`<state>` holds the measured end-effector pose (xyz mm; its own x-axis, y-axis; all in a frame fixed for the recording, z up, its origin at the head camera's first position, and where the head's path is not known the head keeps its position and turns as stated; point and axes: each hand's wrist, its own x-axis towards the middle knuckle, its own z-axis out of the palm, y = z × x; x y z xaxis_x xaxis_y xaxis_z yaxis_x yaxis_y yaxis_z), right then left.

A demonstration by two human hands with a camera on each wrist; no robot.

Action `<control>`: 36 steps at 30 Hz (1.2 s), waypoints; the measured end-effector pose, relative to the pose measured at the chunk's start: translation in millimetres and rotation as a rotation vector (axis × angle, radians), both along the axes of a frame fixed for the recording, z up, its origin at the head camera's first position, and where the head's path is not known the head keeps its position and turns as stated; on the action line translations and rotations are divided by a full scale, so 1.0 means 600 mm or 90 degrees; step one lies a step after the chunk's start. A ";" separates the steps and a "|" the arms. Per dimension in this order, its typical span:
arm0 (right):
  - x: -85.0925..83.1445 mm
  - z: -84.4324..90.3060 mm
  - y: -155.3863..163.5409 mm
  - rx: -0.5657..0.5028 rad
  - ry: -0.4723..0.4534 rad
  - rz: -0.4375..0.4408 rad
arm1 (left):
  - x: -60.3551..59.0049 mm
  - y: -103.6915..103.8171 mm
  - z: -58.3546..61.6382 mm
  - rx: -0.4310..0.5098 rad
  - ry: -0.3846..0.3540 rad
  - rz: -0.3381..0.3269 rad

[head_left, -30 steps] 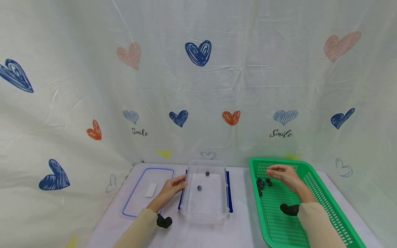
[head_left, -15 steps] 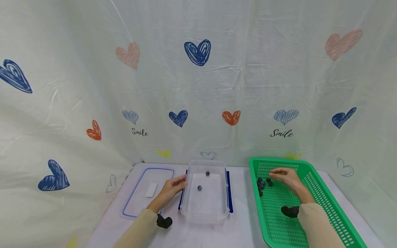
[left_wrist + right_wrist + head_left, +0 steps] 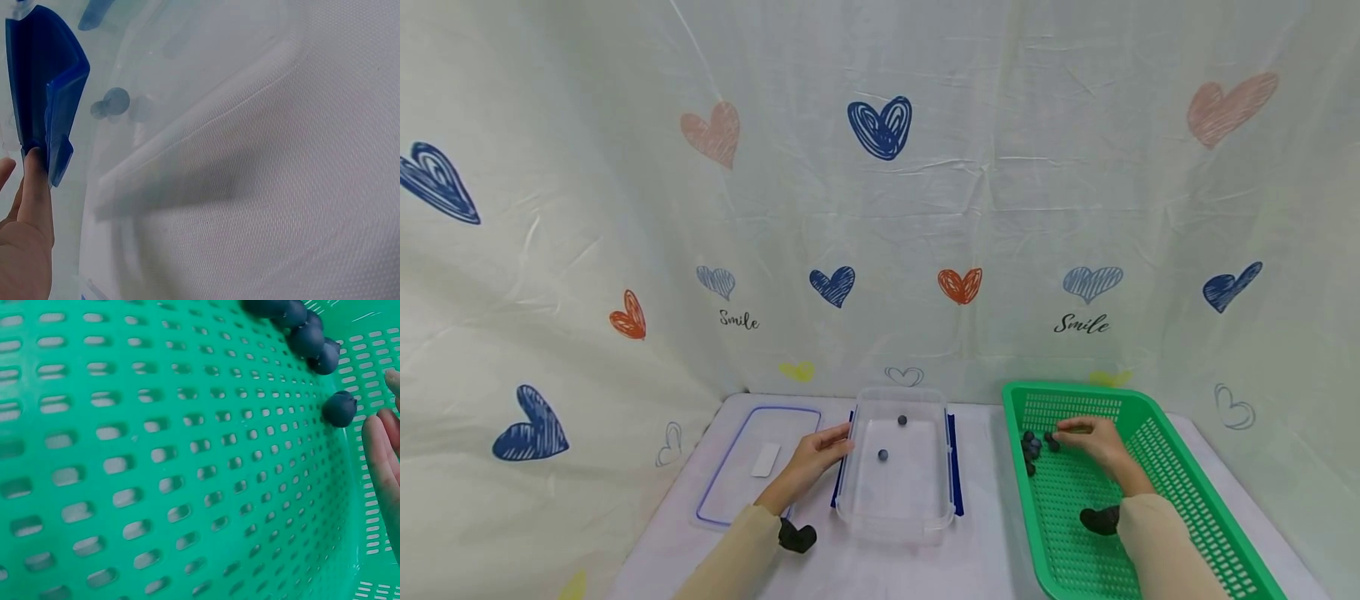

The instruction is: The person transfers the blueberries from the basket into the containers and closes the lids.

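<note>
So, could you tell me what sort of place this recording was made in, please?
Probably a staged tabletop set, not a kitchen: a heart-printed cloth backdrop reading "Smile", a white-covered table, and only a clear container and green basket.

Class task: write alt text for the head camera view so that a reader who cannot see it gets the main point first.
A person's right hand reaches to dark blueberries in a green basket, while the left hand rests against a clear plastic container holding two berries. A blue-rimmed lid lies to the left on a white table, before a heart-printed curtain.
</note>
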<state>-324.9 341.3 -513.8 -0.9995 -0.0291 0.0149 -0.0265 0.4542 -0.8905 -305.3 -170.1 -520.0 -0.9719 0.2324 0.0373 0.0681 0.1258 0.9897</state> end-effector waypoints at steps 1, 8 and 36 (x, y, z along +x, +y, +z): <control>0.000 -0.002 0.000 0.005 0.003 0.001 | 0.000 0.000 0.000 -0.002 -0.002 0.002; 0.003 -0.010 0.000 0.039 0.005 -0.002 | 0.002 0.000 0.003 -0.013 -0.007 0.001; -0.001 -0.024 -0.011 0.104 0.030 -0.012 | 0.000 -0.001 -0.001 -0.009 0.000 -0.010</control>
<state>-325.3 334.8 -528.4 -0.9982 -0.0165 0.0585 -0.0569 0.5938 -0.8026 -305.1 -170.8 -520.9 -0.9681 0.2483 0.0345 0.0708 0.1387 0.9878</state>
